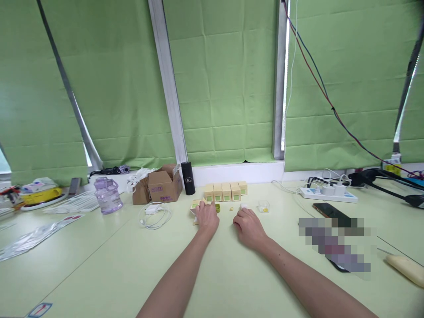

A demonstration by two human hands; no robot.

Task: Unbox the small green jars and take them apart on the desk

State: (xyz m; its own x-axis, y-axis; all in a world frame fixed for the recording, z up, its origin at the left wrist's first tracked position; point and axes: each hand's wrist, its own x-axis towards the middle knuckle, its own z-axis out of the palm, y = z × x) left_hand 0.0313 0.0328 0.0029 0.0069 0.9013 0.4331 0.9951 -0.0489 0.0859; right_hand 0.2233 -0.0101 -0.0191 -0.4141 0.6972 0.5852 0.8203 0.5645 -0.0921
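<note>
My left hand [207, 216] is closed over a small tan box [194, 204] with a green label. The box sits partly under my fingers, which hide where they grip. Just right of those fingers lies a small olive-green piece [217, 208]. My right hand [249, 227] rests on the table with its fingers curled together; whatever they hold is hidden. A small white object [244, 206] shows just beyond its knuckles. Between the hands lies a tiny yellow piece [231, 209]. To the right, a clear little container [264, 206] has something yellow inside.
Several tan boxes [226, 192] stand in a row behind my hands. Left of them are a black cylinder [188, 178], a cardboard carton [164, 185], a coiled white charger [153, 209] and a purple bottle [107, 196]. A power strip [344, 197] and phone [333, 213] lie right.
</note>
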